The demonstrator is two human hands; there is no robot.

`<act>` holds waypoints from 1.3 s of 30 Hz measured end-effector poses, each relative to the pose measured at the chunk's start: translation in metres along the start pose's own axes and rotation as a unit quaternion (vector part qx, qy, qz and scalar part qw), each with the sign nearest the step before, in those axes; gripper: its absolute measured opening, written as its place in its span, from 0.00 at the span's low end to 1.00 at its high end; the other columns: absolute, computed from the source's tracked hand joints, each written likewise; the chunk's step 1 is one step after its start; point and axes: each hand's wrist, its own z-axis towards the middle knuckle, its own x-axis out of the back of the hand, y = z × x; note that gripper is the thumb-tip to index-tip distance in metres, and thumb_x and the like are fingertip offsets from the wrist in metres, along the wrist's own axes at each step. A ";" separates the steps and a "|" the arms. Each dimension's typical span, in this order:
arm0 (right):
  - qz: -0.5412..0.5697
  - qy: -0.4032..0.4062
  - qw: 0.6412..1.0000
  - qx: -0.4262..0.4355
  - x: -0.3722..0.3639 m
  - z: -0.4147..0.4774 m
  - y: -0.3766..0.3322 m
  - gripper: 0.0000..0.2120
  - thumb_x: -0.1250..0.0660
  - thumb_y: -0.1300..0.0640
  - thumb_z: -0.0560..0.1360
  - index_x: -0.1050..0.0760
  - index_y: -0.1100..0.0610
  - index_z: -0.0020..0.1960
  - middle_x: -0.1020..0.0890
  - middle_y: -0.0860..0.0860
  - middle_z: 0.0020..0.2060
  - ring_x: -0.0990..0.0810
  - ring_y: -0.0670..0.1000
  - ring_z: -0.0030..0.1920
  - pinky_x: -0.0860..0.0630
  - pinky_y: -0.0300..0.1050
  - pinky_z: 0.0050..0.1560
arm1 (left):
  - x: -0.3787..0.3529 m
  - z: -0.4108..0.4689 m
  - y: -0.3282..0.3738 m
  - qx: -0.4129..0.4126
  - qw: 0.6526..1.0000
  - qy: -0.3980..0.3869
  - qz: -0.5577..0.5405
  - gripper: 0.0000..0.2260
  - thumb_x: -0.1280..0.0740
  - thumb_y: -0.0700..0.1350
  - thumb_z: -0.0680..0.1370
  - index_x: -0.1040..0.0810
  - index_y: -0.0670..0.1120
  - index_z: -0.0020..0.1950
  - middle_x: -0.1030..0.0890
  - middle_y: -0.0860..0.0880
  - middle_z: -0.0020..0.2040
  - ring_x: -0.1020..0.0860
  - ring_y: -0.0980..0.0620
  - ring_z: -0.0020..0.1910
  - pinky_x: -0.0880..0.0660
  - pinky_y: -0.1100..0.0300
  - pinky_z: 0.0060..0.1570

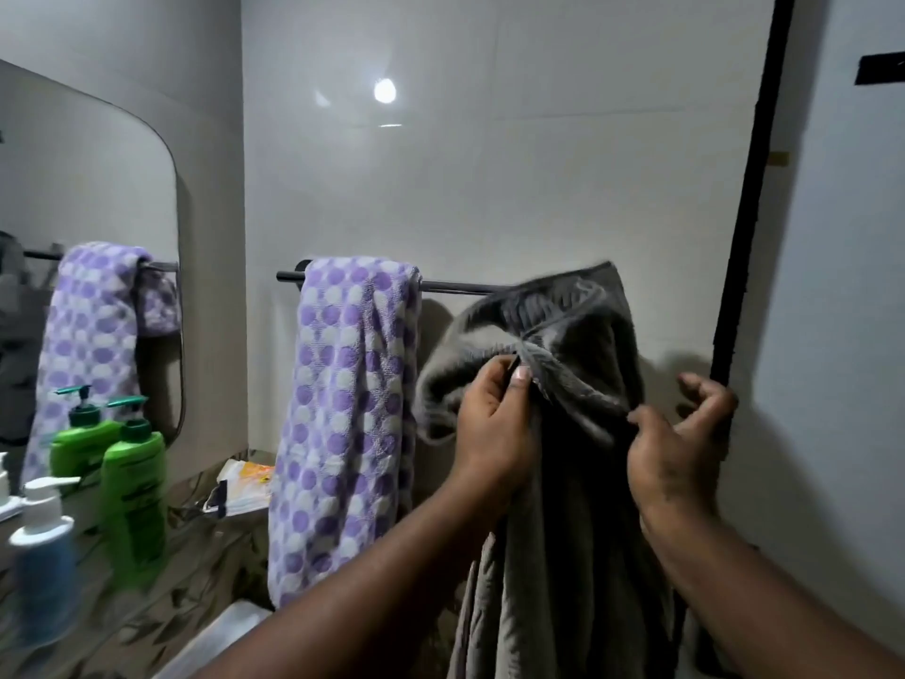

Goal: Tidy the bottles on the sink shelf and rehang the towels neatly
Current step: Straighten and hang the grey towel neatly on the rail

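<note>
A grey towel hangs bunched in front of the right end of the black towel rail. My left hand pinches a fold near its top edge between thumb and fingers. At the towel's right side, my right hand grips the cloth with thumb and forefinger, the other fingers curled loose. A purple-and-white dotted towel is draped over the left part of the rail. On the left stand a green pump bottle and a blue pump bottle with a white top.
A mirror on the left wall reflects the dotted towel and the green bottle. A patterned counter runs below it, with a white and orange packet near the corner. A black vertical frame stands close on the right.
</note>
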 end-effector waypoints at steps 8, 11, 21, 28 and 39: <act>-0.013 -0.199 0.978 0.056 0.003 -0.026 -0.058 0.13 0.36 0.38 0.74 0.27 0.48 0.45 0.18 0.44 0.37 0.19 0.43 0.38 0.22 0.49 0.42 | -0.030 -0.019 0.020 0.005 0.990 0.036 0.138 0.07 0.37 0.52 0.78 0.24 0.51 0.43 0.18 0.53 0.37 0.20 0.51 0.39 0.20 0.42 0.46; -0.021 -0.225 0.974 0.023 0.008 -0.030 -0.049 0.11 0.34 0.40 0.76 0.27 0.46 0.50 0.17 0.46 0.44 0.18 0.50 0.47 0.21 0.53 0.48 | -0.033 -0.015 0.030 0.031 0.987 0.041 0.151 0.04 0.37 0.52 0.77 0.26 0.53 0.45 0.19 0.54 0.38 0.20 0.53 0.40 0.20 0.44 0.48; 0.051 -0.203 0.974 0.086 0.013 -0.032 -0.045 0.08 0.30 0.49 0.75 0.27 0.44 0.52 0.18 0.45 0.46 0.19 0.49 0.46 0.20 0.60 0.45 | -0.056 -0.009 0.053 0.062 0.990 0.045 0.116 0.02 0.34 0.49 0.77 0.25 0.55 0.45 0.17 0.52 0.41 0.16 0.50 0.45 0.18 0.42 0.54; 0.065 -0.177 0.979 0.079 0.000 -0.007 -0.051 0.12 0.26 0.56 0.73 0.27 0.46 0.50 0.19 0.48 0.49 0.19 0.48 0.50 0.21 0.56 0.51 | -0.066 -0.004 0.067 0.084 0.993 0.067 0.041 0.03 0.27 0.38 0.76 0.19 0.44 0.47 0.13 0.41 0.44 0.13 0.42 0.45 0.16 0.47 0.48; 0.129 -0.182 0.974 -0.036 -0.005 0.040 -0.086 0.03 0.31 0.60 0.76 0.23 0.54 0.45 0.16 0.53 0.41 0.17 0.56 0.45 0.21 0.52 0.51 | -0.047 0.017 0.075 -0.141 0.939 0.131 0.286 0.08 0.25 0.55 0.74 0.17 0.53 0.46 0.17 0.52 0.53 0.19 0.52 0.55 0.23 0.49 0.62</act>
